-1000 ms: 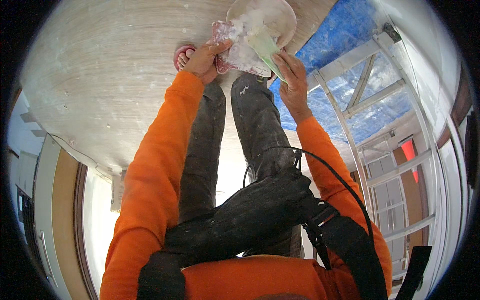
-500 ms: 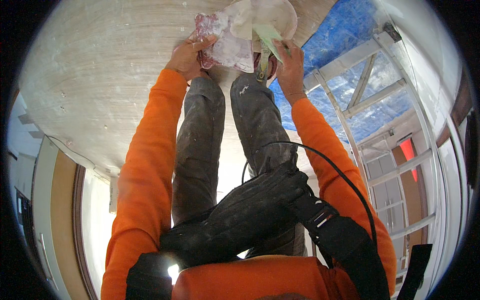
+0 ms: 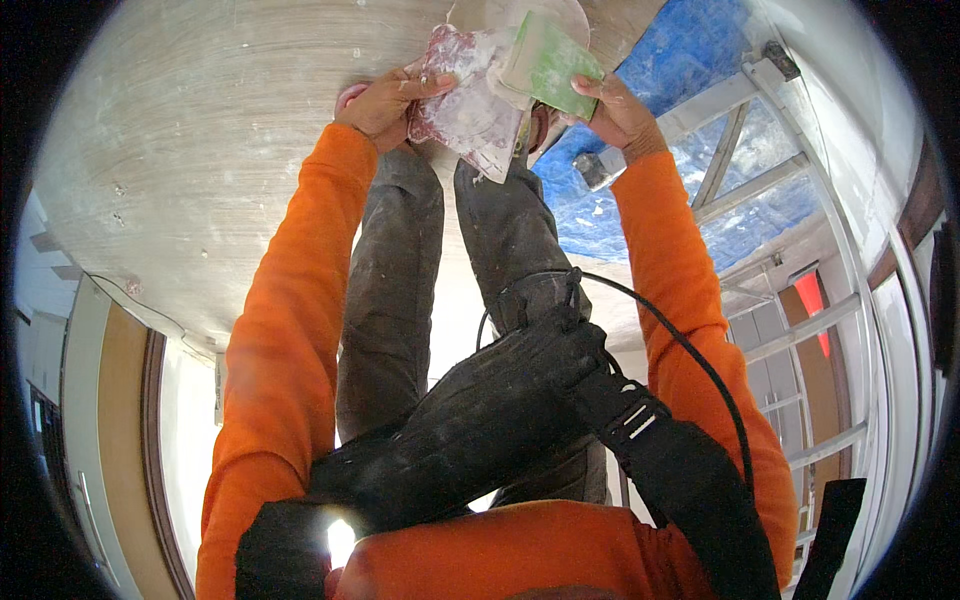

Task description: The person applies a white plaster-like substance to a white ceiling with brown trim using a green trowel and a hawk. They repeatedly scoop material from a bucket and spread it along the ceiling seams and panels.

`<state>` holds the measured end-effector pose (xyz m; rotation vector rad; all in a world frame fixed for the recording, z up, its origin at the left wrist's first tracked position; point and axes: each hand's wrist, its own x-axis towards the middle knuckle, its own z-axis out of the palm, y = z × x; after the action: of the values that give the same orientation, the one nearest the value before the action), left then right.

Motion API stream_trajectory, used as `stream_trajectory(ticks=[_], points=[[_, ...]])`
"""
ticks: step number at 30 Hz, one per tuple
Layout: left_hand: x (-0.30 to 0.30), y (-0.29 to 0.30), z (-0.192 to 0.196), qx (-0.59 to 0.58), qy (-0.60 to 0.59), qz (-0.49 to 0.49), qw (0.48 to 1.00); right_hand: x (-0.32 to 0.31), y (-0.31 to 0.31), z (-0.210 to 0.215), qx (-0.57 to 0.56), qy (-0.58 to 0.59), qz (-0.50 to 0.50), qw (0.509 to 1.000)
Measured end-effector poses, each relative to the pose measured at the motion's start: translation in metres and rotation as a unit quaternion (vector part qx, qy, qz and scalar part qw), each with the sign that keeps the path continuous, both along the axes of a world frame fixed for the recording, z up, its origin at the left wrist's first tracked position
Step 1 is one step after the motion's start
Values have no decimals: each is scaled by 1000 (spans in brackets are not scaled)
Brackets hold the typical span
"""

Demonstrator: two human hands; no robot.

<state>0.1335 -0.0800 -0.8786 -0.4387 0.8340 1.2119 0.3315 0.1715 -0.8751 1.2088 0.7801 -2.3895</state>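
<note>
My left hand (image 3: 385,108) grips a reddish plastic plate (image 3: 465,90) by its left side, thumb on top. White filler is smeared over the plate. In my right hand (image 3: 618,115) is a green plastic spreader (image 3: 556,65), pinched at its lower right corner between thumb and fingers. Its left edge carries pale paste and lies against or just over the plate's right part; exact contact is hard to tell. Beyond both tools stands a round, pale container (image 3: 572,18), partly hidden by them and cut by the upper picture edge.
A metal ladder (image 3: 815,325) stands on the right, its feet on a blue sheet (image 3: 600,225) spattered white. Wood-patterned floor (image 3: 220,130) spreads to the left, with white spots on it. A black cable (image 3: 690,350) loops beside my right forearm. My legs (image 3: 390,290) are beneath my arms.
The green spreader has come up from the container and turned its broad face to view. My right hand has shifted right. The reddish plate has tilted, its lower right corner now pointing down.
</note>
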Motion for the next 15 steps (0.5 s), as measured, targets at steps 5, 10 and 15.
stream_trajectory(ticks=[5, 10, 15], points=[[-8, 0, 10, -17, -9, -41, 999, -6, 13, 10, 35, -35, 81, 996], [-17, -28, -7, -26, -5, -7, 1000, 0, 35, 12, 163, -98, 279, 941], [-54, -15, 44, -9, 50, 50, 997, -4, 19, 63, 370, -144, 250, 883]])
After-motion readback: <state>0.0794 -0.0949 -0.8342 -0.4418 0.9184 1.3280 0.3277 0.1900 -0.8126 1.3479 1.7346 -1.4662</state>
